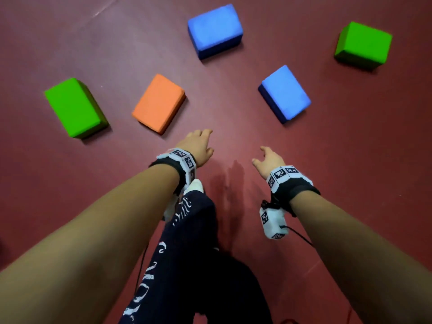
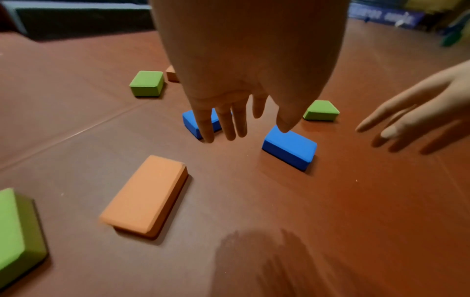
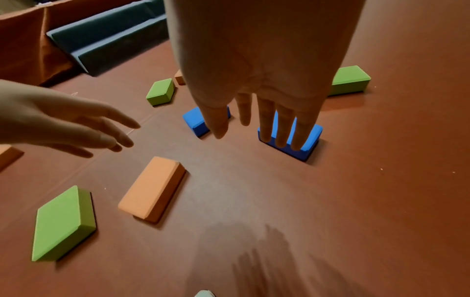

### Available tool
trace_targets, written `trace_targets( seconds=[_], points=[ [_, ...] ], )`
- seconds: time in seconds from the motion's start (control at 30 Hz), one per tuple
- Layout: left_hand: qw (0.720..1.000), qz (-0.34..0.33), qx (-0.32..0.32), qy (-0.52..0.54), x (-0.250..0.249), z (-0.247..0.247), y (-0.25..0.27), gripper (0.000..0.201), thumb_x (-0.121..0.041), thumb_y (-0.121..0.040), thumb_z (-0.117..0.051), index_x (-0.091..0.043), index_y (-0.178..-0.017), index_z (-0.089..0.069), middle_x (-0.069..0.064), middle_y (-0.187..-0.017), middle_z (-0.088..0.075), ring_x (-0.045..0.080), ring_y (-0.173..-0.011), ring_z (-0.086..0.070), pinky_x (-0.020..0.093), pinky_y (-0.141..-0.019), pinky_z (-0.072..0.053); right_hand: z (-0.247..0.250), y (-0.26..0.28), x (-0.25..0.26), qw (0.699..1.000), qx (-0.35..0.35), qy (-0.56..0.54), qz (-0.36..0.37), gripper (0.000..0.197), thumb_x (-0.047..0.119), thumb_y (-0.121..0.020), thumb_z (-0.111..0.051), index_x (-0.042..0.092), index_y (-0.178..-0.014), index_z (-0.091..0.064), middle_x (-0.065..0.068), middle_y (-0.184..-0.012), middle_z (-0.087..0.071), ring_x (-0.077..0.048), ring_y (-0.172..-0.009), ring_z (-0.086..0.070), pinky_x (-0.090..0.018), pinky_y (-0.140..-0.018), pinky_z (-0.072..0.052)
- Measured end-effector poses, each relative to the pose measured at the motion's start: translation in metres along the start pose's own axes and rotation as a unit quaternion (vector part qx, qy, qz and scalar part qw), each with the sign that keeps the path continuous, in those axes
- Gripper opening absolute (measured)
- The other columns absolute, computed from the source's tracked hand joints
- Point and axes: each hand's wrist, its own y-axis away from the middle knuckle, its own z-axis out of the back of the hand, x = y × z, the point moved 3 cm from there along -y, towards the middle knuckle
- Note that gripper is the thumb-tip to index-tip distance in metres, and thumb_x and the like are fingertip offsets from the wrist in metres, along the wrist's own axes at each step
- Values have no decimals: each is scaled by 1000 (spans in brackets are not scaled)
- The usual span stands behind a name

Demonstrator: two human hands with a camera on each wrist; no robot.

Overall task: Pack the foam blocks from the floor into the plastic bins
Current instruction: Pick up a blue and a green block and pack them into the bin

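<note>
— While both arms reach forward over the floor, what are the hands doing?

— Neither holds anything. The left hand hangs above the floor with straight, slightly spread fingers. The right hand is the same: loose fingers, palm down, touching nothing. Both wrists wear black bands with white marker tags.

— Where are the foam blocks?

— All lie flat on the dark red floor, apart from one another. Just ahead of the left hand is an orange block. Left of it sits a green block. Ahead of the right hand lies a blue block; in the right wrist view the fingers are seen in front of it, but whether they touch cannot be told. A second blue block lies farther out, between the two hands' lines. A second green block sits toward the far right.

— Anything more in the wrist views?

— Yes. Farther off lie a third green block and, just beside it, a small part of another orange block, mostly hidden by the hand. At the floor's far left edge stand dark padded mats.

— And the bins?

— No view shows them. Below the arms, a leg in dark printed trousers shows.
</note>
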Motion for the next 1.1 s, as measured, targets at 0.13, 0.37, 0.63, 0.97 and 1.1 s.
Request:
trace_targets(
  seconds=[0.13,0.37,0.63,0.97,1.1],
  points=[
    [997,3,31,-65,-17,13,-41,60,-30,-96,-47,-16,-149,-21,14,-144,-37,34,-130,-37,47,-98,-42,27,-26,-10,1000,9,-25,-13,54,28,-93,-54,14,-143,-36,-18,-137,-46,-33,-127,-44,-33,-103,-35],
    [995,13,78,-69,-82,4,-107,61,-29,-95,-48,-17,-148,-22,14,-146,-35,35,-131,-37,47,-103,-39,59,-81,-59,995,52,-67,-48,49,26,-92,-54,12,-138,-44,-14,-137,-48,-30,-125,-48,-33,-101,-37],
    [988,137,17,74,-157,25,-216,57,-25,-93,-54,-9,-144,-33,21,-139,-44,38,-127,-44,42,-106,-35,150,-153,-123,989,105,-93,-48,53,28,-89,-58,16,-138,-43,-13,-138,-48,-29,-122,-51,-34,-102,-41],
    [978,162,43,125,-218,41,-335,58,-25,-92,-57,-9,-143,-34,20,-138,-46,36,-124,-47,41,-103,-39,261,-264,-154,992,69,-59,-84,52,34,-92,-57,12,-138,-45,-14,-135,-52,-29,-125,-48,-30,-100,-37],
    [977,167,58,121,-218,41,-383,60,-24,-90,-59,-11,-143,-34,18,-139,-46,36,-125,-47,42,-103,-39,284,-318,-140,993,77,-59,-68,50,33,-93,-55,12,-137,-45,-14,-137,-51,-29,-127,-46,-28,-100,-35]
  ],
)
